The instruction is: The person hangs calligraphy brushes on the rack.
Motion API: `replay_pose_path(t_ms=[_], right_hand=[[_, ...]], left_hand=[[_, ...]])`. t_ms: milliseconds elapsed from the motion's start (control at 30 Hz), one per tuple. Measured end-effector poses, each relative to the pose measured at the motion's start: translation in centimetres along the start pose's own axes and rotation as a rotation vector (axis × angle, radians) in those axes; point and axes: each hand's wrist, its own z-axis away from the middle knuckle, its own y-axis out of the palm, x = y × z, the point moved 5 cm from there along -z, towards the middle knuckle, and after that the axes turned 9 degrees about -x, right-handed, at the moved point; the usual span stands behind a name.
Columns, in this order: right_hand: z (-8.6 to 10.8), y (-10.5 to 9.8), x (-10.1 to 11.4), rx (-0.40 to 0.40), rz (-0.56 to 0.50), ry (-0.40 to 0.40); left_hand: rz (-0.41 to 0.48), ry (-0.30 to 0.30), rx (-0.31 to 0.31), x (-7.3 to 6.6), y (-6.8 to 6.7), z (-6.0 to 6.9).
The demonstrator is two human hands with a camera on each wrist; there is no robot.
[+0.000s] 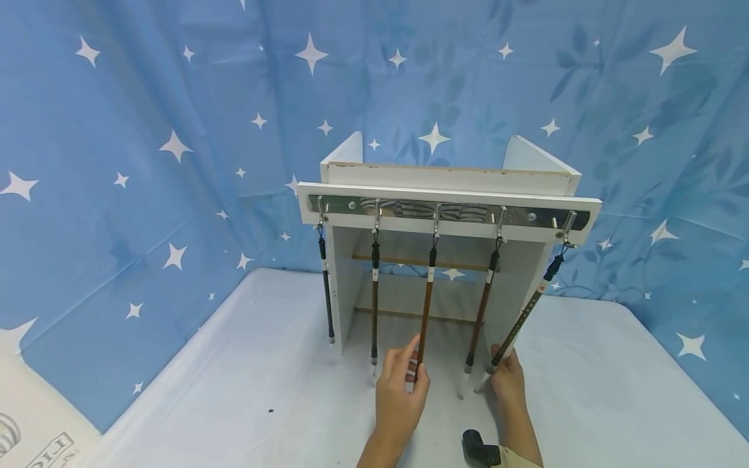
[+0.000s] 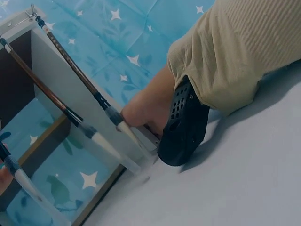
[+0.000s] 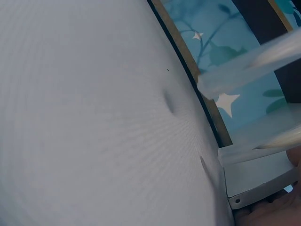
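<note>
Several calligraphy brushes with clear caps hang by loops from hooks on a white wooden stand. My left hand [image 1: 400,387] holds the lower handle of the middle brush [image 1: 429,299], thumb in front and fingers behind; the brush's tip is hidden in the head view. At the stand's right side panel [image 1: 517,286], my right hand [image 1: 508,377] grips the lower front edge, partly behind the slanting rightmost brush [image 1: 529,305]. In the left wrist view, this brush [image 2: 70,61] crosses in front of the right hand [image 2: 141,110]. The right wrist view shows only part of that hand [image 3: 275,212].
A metal hook strip [image 1: 409,209] runs along the stand's front board. Other brushes [image 1: 375,299] hang left and right of the middle one. White cloth [image 1: 222,390] covers the table, and a blue star-patterned curtain [image 1: 175,78] hangs behind. A black wrist device [image 1: 480,448] sits by the right sleeve.
</note>
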Motion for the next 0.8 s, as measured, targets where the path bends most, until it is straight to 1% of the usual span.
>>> replay_pose_path(t_ms=[267, 367, 533, 600, 700, 800], right_hand=[[0.0, 0.0, -0.1, -0.008, 0.013, 0.003], [0.0, -0.1, -0.3, 0.004, 0.020, 0.014], [-0.1, -0.3, -0.3, 0.016, 0.037, 0.004], [-0.2, -0.4, -0.3, 0.016, 0.036, -0.006], [-0.2, -0.3, -0.2, 0.022, 0.030, 0.001], [-0.2, -0.2, -0.2, 0.019, 0.038, -0.001]], left_hand=[[-0.011, -0.014, 0.029, 0.9, 0.3, 0.6], [-0.021, -0.016, 0.041, 1.3, 0.5, 0.9], [-0.024, -0.019, 0.057, 1.6, 0.8, 1.1], [-0.038, -0.013, 0.054, 1.8, 0.9, 1.1], [-0.065, 0.004, 0.036, 2.0, 0.8, 1.0], [-0.075, 0.017, 0.027, 2.2, 0.8, 1.0]])
